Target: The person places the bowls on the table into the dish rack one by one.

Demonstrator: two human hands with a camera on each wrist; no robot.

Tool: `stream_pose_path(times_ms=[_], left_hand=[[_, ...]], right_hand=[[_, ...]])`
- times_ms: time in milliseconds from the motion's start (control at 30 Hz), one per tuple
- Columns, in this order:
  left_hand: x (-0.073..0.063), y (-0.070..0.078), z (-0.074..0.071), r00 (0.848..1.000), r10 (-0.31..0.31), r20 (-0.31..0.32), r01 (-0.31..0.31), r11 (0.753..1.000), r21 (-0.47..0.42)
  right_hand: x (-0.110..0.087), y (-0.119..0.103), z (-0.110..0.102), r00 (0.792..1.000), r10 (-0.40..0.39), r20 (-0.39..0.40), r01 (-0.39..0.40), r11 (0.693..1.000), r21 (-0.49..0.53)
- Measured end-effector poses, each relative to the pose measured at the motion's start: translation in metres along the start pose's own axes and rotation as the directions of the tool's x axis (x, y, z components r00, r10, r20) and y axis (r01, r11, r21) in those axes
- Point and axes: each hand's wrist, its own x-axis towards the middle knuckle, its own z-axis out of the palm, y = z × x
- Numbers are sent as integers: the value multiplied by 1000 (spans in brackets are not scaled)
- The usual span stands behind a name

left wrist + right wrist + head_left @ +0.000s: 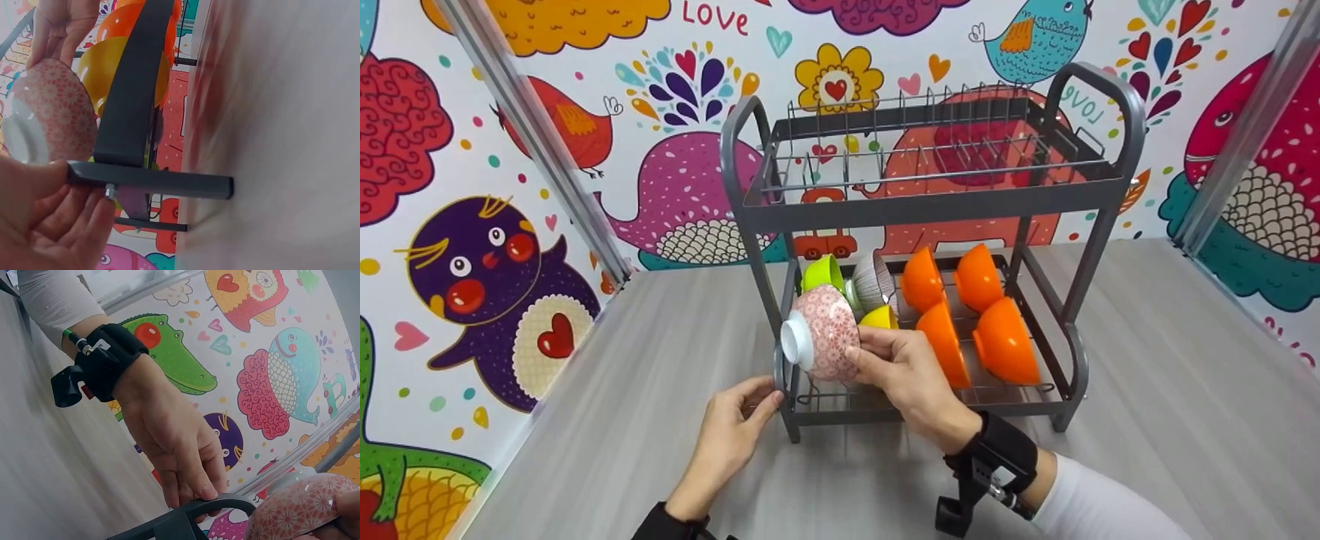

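A pink floral bowl (832, 334) with a white foot is tilted on its side at the front left of the lower tier of a dark grey dish rack (930, 205). My right hand (911, 375) pinches its rim, thumb on the patterned outside and fingers at the mouth. My left hand (731, 424) holds the rack's lower left side frame, its thumb and fingertips on the bar, as the left wrist view shows up close. Behind the pink bowl are a green bowl (821, 272), a striped bowl (872, 277) and a yellow bowl (879, 318), partly hidden.
Several orange bowls (1011, 341) stand on edge on the right half of the lower tier. The upper tier holds a wire grid (885, 182) between looped handles. Under the rack lies a grey wood-grain table (675, 315), with cartoon-printed panels (682, 202) behind and beside it.
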Motion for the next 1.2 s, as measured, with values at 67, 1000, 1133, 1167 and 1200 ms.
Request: stream_pose_path(times_ms=[67, 1000, 1133, 1167, 1200], left_hand=[[0, 1, -1, 1000, -2, 2, 2, 1000, 8], [0, 2, -1, 1000, -12, -18, 12, 999, 29], [0, 1, -1, 1000, -6, -15, 7, 999, 34], [0, 1, -1, 1000, -5, -15, 6, 999, 36], [0, 1, -1, 1000, -3, -14, 4, 999, 36]], right_hand=[[2, 1, 2, 1000, 5, -23, -5, 1000, 5], [3, 37, 29, 959, -216, -184, 124, 901, -415], [4, 41, 32, 933, -316, -173, 181, 826, -533], [4, 41, 33, 929, -330, -170, 186, 810, -556], [4, 41, 34, 926, -339, -166, 190, 798, -572]])
